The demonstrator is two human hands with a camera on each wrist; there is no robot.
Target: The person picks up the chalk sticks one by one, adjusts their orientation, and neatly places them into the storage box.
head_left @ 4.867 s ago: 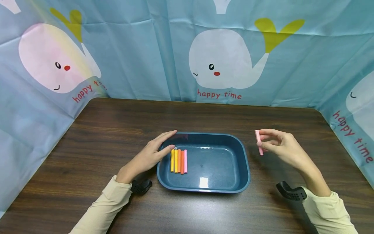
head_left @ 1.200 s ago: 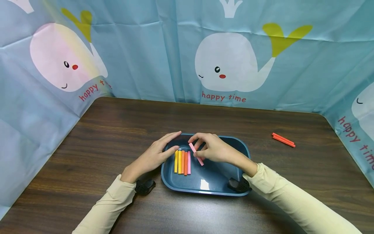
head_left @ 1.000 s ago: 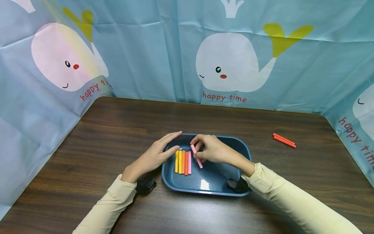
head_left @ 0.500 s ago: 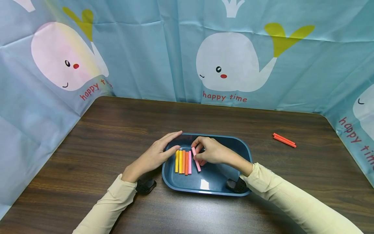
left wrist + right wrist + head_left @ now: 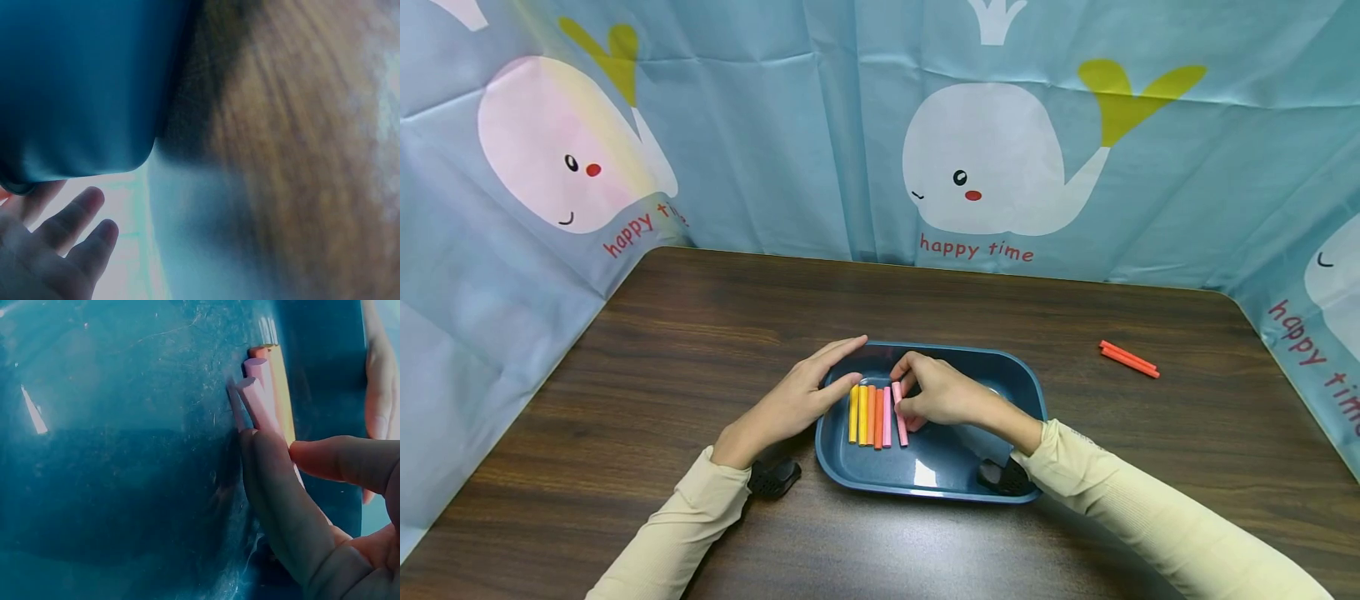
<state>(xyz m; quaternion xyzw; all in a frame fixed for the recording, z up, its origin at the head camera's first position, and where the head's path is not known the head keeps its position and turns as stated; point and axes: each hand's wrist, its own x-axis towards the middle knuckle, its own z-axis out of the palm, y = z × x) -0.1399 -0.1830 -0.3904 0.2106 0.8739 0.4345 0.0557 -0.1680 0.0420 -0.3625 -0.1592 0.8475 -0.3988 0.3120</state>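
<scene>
A blue plastic tray [image 5: 955, 454] stands on the table in the head view. Inside, toward its left end, sticks of chalk lie in a row: two yellow [image 5: 862, 417], two orange [image 5: 878, 418] and one pink [image 5: 887, 418]. My right hand [image 5: 942, 396] pinches a second, paler pink chalk [image 5: 902, 430] between thumb and fingers, just right of that row and slightly tilted. In the right wrist view, this pink chalk [image 5: 256, 403] sits close beside the row. My left hand [image 5: 801, 396] rests at the tray's left rim, thumb over the edge, fingers [image 5: 75, 215] extended outside the wall.
Two red sticks of chalk [image 5: 1129, 359] lie together on the dark wooden table [image 5: 737, 292], right of the tray. A blue curtain [image 5: 760, 150] with printed whales hangs behind the table. Black wrist devices [image 5: 773, 479] sit below both hands.
My right hand carried the pink chalk from right of the tray into it, then lowered it leftward and turned it nearly parallel to the row. My left hand stays at the rim.
</scene>
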